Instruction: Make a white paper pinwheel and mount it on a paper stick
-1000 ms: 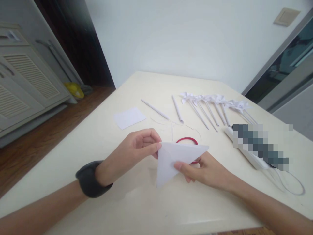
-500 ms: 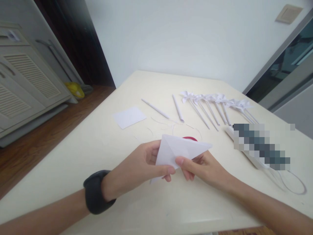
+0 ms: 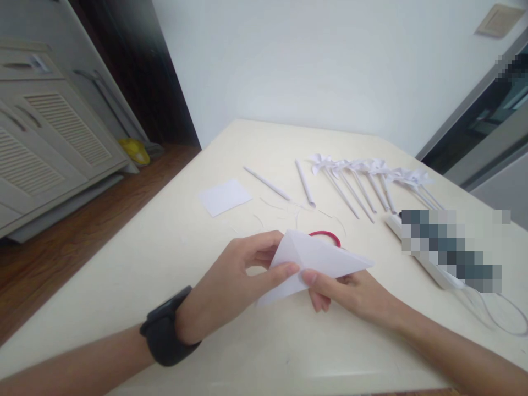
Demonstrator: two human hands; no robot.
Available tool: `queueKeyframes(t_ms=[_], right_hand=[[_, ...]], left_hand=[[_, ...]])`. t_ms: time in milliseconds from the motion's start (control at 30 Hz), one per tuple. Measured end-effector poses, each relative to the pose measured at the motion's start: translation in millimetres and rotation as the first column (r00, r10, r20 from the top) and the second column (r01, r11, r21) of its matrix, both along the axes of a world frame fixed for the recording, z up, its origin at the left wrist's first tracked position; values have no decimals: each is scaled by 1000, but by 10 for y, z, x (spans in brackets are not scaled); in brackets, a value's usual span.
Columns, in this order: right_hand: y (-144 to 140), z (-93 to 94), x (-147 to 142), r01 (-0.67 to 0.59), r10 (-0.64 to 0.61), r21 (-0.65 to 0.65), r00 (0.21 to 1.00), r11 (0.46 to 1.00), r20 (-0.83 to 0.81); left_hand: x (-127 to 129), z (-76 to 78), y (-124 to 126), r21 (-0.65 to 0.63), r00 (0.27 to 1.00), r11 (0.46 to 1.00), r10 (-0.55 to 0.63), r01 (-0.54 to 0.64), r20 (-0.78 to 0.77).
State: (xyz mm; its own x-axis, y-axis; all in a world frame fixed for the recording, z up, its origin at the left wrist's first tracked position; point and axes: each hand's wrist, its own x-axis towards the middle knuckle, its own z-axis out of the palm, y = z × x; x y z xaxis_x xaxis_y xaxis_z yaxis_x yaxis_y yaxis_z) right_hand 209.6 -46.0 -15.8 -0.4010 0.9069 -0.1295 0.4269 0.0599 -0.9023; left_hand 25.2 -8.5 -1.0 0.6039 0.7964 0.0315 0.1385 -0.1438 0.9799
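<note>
Holding a folded white paper [image 3: 319,258] just above the table [image 3: 173,247], both hands meet at the middle of the view. The left hand [image 3: 235,280] comes in from 8 o'clock, a black wristband [image 3: 167,335] on its wrist; its grip is clamped on the paper's left corner, thumb on top and fingers curled behind. The right hand [image 3: 355,291] comes in from 4 o'clock, its grip likewise clamped on the paper, thumb pressed on the lower edge and fingers hidden beneath. The paper is a triangle with a crease running across it, its long point aimed toward 3 o'clock and its lower corner dropping toward 7 o'clock between the two hands.

Just beyond the paper, at 12 o'clock from it, a red band [image 3: 330,236] lies on the table, partly hidden by the paper's upper edge. Thin white threads [image 3: 284,206] are scattered near it. Farther out toward 10 o'clock a small white sheet [image 3: 225,196] lies flat. Toward 12 o'clock two rolled paper sticks [image 3: 306,184] lie apart from each other. At 1 o'clock a row of white paper pinwheels [image 3: 371,168] on sticks lies side by side, heads pointing away. At 3 o'clock a white object, mostly blurred out, lies with a thin cord [image 3: 503,313] looping from it near the table's edge.

Beyond the table at 9 o'clock stands a grey cabinet [image 3: 49,143] on a wooden floor [image 3: 61,247], with a yellow item [image 3: 135,150] at its foot. A white wall [image 3: 309,66] closes the far side.
</note>
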Motion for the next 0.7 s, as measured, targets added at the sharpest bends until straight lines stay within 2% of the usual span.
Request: queueKeyframes(t_ms=[167,333,500,600,700], right_hand=[[-23,-28,-28,-33,32,16,999,999,42],[9,45,-3,-56,45,153,996,987,76],[28,139,32,44,-53,195,998,980,38],[10,149,37,58,-58,171,998,983,-8],[5,143,56,86,-79,177,996,980,-43]], left_hand=[[-40,-43,21,-45,995,995,92,-90,41],[-64,-25,36,0,993,993,117,-117,-28],[-92,-8,63,2,986,987,164,-164,-22],[-91,-3,69,-96,994,989,113,-112,5],[-63,4,69,-237,997,971,-4,21,73]])
